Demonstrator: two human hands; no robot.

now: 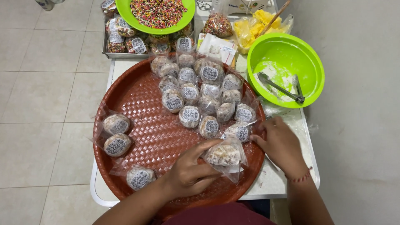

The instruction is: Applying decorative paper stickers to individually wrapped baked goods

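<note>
The wrapped sweet (223,155) sits near the front edge of the round brown woven tray (141,104), a speckled ball inside a clear plastic bag with loose film flaring out around it. It looks light and a bit soft, something that could dent or crumble if squeezed, and the film looks slippery, so the safest hold seems to be around the ball's sides through the plastic rather than by the loose tail. The left hand (189,171) is half curled with its fingers closed against the sweet's left side, holding it. The right hand (281,143) lies palm down at the tray's right rim, fingers bent toward the bag's edge; I cannot tell whether it grips anything. Just behind lies a heap of labelled wrapped sweets (204,96), with three more (118,135) well apart on the left. Further back on the worktop (271,183) are a green bowl with tongs (285,68) and a green bowl of sprinkles (156,14).
</note>
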